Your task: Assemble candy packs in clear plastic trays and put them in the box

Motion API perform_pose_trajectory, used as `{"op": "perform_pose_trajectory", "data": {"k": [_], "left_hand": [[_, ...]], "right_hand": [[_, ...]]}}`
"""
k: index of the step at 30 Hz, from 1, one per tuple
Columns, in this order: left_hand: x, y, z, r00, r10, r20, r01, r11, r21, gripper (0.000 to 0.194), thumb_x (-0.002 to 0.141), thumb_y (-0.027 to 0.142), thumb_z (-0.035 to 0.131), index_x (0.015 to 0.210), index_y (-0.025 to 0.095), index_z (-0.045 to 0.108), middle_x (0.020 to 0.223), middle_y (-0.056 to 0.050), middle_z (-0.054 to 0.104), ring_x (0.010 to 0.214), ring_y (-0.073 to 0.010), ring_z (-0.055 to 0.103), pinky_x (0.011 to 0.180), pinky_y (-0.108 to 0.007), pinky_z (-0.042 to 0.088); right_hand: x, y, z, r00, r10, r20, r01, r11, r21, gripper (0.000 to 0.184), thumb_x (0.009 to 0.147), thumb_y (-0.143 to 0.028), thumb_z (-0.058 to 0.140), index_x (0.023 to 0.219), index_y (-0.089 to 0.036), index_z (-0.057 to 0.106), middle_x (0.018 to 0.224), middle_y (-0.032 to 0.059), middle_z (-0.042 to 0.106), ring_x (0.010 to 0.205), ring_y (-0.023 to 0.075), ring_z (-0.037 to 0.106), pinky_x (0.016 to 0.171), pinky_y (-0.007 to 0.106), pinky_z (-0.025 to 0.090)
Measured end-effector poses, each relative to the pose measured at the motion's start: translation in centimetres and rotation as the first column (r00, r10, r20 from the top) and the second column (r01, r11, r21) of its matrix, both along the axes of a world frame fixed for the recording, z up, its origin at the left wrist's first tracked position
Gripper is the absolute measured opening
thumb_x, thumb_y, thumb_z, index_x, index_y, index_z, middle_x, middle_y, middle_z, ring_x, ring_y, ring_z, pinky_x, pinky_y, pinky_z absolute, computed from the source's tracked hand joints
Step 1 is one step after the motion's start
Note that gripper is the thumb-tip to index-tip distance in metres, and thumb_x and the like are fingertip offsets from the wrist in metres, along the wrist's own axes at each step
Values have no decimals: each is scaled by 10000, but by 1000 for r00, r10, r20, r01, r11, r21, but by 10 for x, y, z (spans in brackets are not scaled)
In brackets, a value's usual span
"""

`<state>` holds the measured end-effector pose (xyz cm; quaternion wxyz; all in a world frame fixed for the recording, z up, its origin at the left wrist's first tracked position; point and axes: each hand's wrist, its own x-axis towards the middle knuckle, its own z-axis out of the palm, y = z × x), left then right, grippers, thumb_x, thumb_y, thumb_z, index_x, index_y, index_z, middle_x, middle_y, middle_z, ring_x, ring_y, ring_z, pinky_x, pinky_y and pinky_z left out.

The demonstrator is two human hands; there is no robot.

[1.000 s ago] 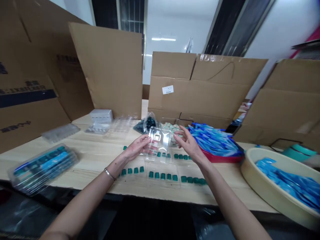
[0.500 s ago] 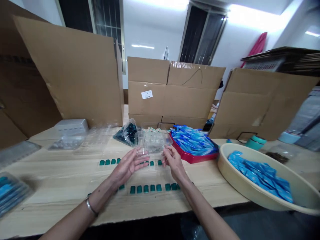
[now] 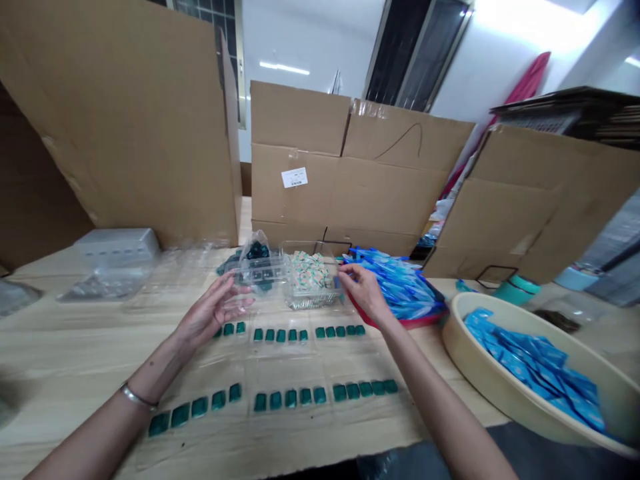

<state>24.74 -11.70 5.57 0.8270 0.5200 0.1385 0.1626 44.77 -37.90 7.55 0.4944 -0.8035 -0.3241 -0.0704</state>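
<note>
My left hand [image 3: 214, 313] is raised over the left part of the table, its thumb and fingers curled at the edge of a thin clear plastic case [image 3: 263, 269]. The see-through plastic makes its exact outline hard to tell. My right hand [image 3: 361, 288] pinches at the right side, where the plastic is barely visible. Behind and between the hands stands a clear plastic box [image 3: 313, 300] full of small printed packets [image 3: 307, 270]. Below lie clear trays holding rows of dark green pieces [image 3: 281, 336], with more green pieces [image 3: 291, 399] nearer me.
A red tray [image 3: 423, 323] of blue packets [image 3: 393, 283] stands right of the box. Further right is a cream basin [image 3: 465, 357] with blue pouches [image 3: 535, 363]. A bag of dark green pieces [image 3: 257, 252] and stacked clear plastic [image 3: 117, 257] lie at the back left. Cardboard boxes [image 3: 300, 200] line the rear.
My hands have moved apart, the left one further left and the right one slightly right. The view has shifted, and the rows of green pieces are less covered by my hands.
</note>
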Motion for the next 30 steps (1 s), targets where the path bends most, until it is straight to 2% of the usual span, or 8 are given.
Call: {"op": "perform_pose_trajectory", "data": {"k": [3,5,7,10,14,17,22,30], "left_hand": [[-3,7,-6,995,-55,-85,53,998,-24,457,820,254,580,1255,229,444,930,-86,697,764,-223,697,616,-328,587],[-5,5,-8,986,-96,-139,91,995,-37,475,818,266,580,1271,239,438,918,-81,699,737,-225,698,582,-331,587],[-6,1,-10,977,-124,-174,115,991,-62,490,814,280,585,1280,254,433,913,-76,699,729,-227,698,555,-323,584],[-6,-4,-15,970,-151,-191,135,986,-94,501,800,297,601,1274,266,441,919,-73,696,734,-227,696,537,-304,577],[-5,-4,-22,961,-160,-227,139,985,-103,545,782,338,618,1290,285,427,938,-73,688,767,-245,693,546,-319,578],[-5,-4,-21,956,-160,-246,139,985,-102,598,765,353,635,1314,286,409,942,-81,682,768,-255,692,550,-323,578],[-4,-6,-13,944,-172,-282,141,982,-127,632,749,339,656,1321,266,397,944,-92,678,757,-248,691,580,-323,576],[-5,-6,-17,933,-197,-301,165,978,-126,642,750,371,648,1329,279,388,954,-97,676,777,-261,688,575,-326,568]], "right_hand": [[47,13,2,978,113,176,-45,935,-352,174,765,-181,508,830,-151,668,813,47,677,730,156,597,691,260,445],[66,25,3,947,223,233,-42,803,-594,209,747,-110,502,831,-154,687,876,64,689,830,170,592,766,263,416],[75,38,5,909,321,267,10,624,-781,215,742,-85,507,820,-147,697,893,93,689,910,198,569,809,275,384],[78,53,9,854,443,273,102,372,-922,199,762,-89,503,776,-139,695,868,130,682,953,239,542,841,319,337],[78,63,9,803,565,188,107,175,-979,208,769,-71,499,763,-158,688,853,115,680,921,231,551,858,340,295],[80,64,7,764,624,164,108,127,-986,203,782,-75,499,779,-156,686,853,114,677,926,231,551,858,337,289],[83,62,7,754,644,128,40,149,-988,172,801,-107,512,781,-143,679,885,116,672,914,215,553,848,312,304],[92,57,9,719,691,75,-22,131,-991,198,836,-150,486,774,-151,674,900,104,668,947,200,538,852,287,307]]}}
